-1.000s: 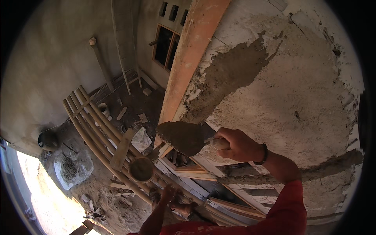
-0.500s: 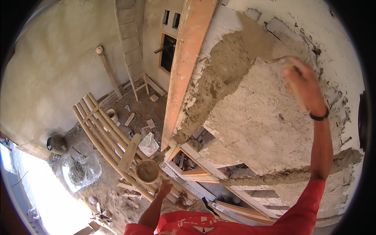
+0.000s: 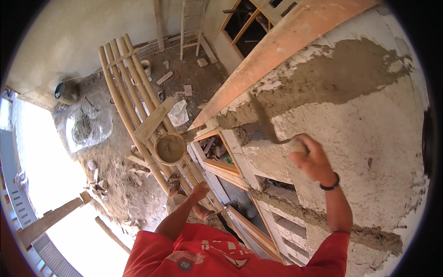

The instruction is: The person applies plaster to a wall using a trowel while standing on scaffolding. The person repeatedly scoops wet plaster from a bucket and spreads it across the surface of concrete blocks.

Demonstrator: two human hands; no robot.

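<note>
My right hand (image 3: pixel 314 157) is closed round the handle of a trowel (image 3: pixel 264 119). The trowel's narrow, mortar-smeared blade points up and left, across the lower part of a band of wet mortar (image 3: pixel 341 78) on the wall (image 3: pixel 341 124). Whether its edge touches the wall is hard to tell. Down by my legs, my left hand (image 3: pixel 200 190) is curled shut, and nothing shows sticking out of it. A round bucket of mortar (image 3: pixel 170 148) stands on the bamboo platform (image 3: pixel 121 94), left of and beyond that hand. A wooden board (image 3: pixel 154 119) lies across the poles beside the bucket.
My feet are on the bamboo poles, above a dirt floor with rubble. An orange-brown plank (image 3: pixel 277 55) runs along the wall edge. Below the mortar are wooden window frames (image 3: pixel 217 159). Farther off stand a ladder (image 3: pixel 193 23), a dark drum (image 3: pixel 67 92) and a mortar pile (image 3: pixel 85 127).
My right hand has come down and left from the upper wall with the trowel, whose blade now shows fully. The view has turned and shifted. My left hand remains low by my legs.
</note>
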